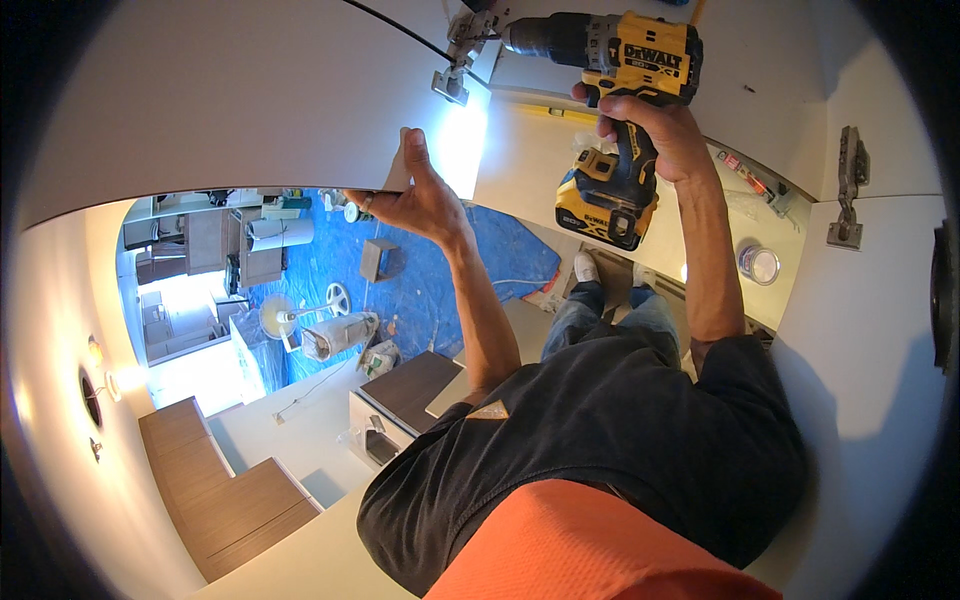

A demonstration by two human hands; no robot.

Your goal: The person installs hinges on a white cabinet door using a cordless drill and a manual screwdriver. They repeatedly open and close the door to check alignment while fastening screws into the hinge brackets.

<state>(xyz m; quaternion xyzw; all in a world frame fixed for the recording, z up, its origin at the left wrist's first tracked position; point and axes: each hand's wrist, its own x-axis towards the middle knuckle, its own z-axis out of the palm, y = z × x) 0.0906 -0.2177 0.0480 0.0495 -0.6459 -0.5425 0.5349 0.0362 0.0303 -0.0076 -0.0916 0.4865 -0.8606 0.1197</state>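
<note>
My right hand [668,135] is wrapped round the handle of a yellow and black cordless drill [655,60], a finger near its trigger. The drill lies level, its nose pointing left at a metal cabinet hinge [452,85]; whether the bit touches a screw there is too small to tell. A large pale cabinet door [230,110] stretches across the upper left. My left hand [425,205] grips the door's corner edge, thumb up on the near side and fingers partly hidden behind. Bright light shines through the gap beside the hinge.
Another hinge [848,190] sticks out from the right-hand cabinet side. A round can [760,265] and a yellow level [545,110] rest on pale surfaces. Blue plastic sheeting [420,265] covers the floor below, with a fan [285,315] on it. Brown cabinets [230,500] hang lower left.
</note>
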